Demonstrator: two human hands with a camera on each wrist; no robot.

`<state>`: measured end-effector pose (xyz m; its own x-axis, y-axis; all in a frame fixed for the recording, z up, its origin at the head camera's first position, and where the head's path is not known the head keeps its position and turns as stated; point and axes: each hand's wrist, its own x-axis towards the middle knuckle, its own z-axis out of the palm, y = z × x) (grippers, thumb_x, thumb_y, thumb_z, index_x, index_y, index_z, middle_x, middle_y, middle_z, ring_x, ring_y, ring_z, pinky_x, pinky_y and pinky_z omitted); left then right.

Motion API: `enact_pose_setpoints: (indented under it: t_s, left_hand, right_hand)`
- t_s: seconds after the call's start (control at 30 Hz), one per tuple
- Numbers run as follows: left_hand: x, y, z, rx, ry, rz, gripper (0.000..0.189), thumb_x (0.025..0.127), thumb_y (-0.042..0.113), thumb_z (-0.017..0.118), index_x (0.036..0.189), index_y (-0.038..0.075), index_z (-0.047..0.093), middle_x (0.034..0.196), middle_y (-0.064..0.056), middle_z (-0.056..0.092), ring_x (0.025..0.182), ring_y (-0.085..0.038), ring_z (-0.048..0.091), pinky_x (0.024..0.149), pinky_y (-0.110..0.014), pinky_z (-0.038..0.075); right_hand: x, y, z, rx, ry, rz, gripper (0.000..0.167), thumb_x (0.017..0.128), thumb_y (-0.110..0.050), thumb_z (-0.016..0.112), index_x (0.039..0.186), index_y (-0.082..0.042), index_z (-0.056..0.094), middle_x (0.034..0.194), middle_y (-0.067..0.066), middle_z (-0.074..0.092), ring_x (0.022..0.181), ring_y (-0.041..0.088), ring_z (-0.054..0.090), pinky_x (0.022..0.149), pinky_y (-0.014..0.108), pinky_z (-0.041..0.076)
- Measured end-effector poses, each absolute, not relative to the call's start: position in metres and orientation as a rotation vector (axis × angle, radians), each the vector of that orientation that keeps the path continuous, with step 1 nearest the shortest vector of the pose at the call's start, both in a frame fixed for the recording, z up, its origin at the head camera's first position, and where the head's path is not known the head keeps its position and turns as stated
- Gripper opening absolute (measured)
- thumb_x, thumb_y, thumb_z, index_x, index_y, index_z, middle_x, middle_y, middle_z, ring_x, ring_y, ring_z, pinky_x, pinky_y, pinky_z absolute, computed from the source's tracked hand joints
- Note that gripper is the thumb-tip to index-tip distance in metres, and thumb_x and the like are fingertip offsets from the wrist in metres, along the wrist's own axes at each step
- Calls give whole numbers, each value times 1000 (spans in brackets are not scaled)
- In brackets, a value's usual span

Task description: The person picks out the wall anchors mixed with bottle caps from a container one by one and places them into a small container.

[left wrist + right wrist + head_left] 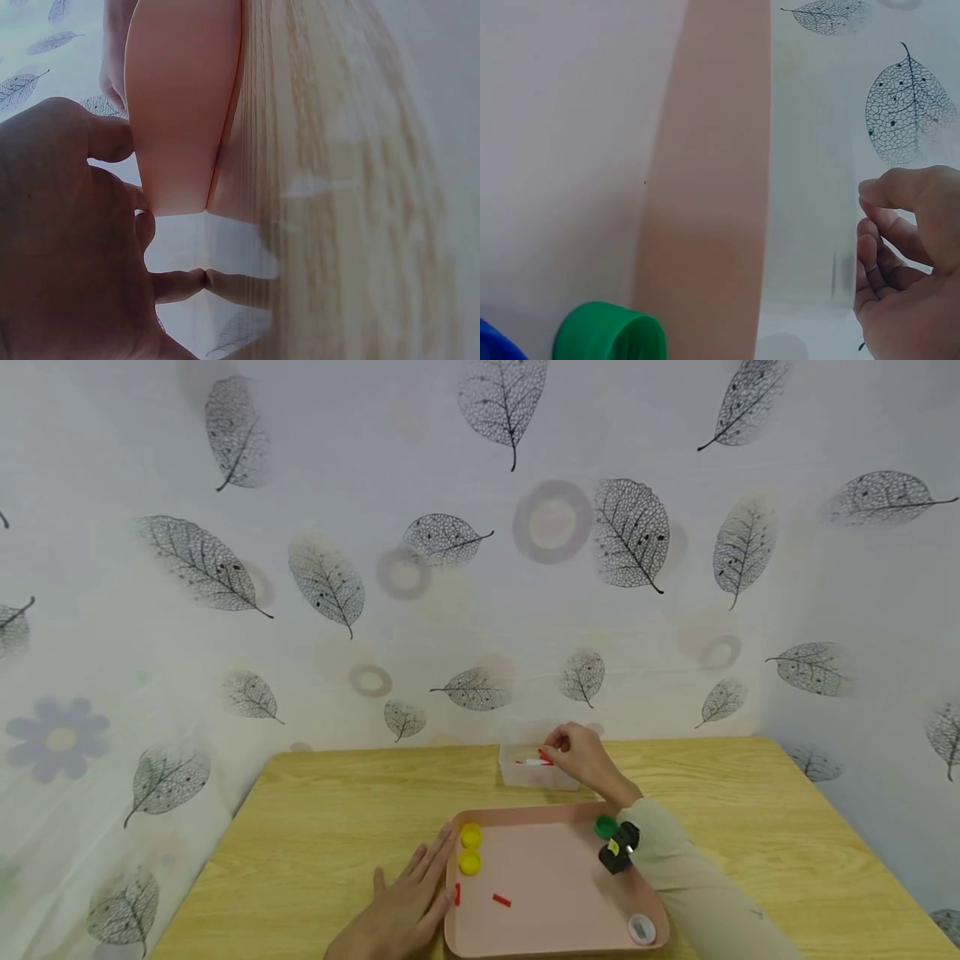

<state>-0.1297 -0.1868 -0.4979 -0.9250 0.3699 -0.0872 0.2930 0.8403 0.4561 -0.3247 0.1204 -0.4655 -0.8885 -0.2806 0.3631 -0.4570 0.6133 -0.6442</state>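
My right hand [581,756] reaches over the translucent plastic box [540,777] at the back of the table. Its thumb and fingertips pinch a small red stick [544,755] above the rim; in the right wrist view the stick is hidden. More red and white pieces lie inside the box. Spread on the table, my left hand [405,902] touches the left side of the pink tray [555,943] with straight fingers. A short red stick [502,901] lies on the tray floor, and another red stick [457,894] is by its left wall.
Two yellow caps [470,849] sit at the tray's left side. A green cap [605,827] is at its back right corner, a blue cap [496,346] near it, and a white cap [642,929] at the front right. Behind the wooden table [337,810] hangs a leaf-patterned cloth [442,618].
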Motion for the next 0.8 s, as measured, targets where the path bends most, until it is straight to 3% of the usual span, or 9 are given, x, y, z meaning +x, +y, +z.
enact_pose_setpoints:
  t_s: [0.8]
  left_hand:
    - [-130, -187, -496, 522, 2836, 657, 67, 110, 55, 27, 167, 28, 5, 172, 11, 2, 152, -38, 26, 91, -94, 6]
  right_hand:
    - [-254, 115, -441, 608, -2500, 1358, 6, 91, -8, 78, 94, -6, 73, 86, 0, 66, 77, 14, 59, 70, 28, 52]
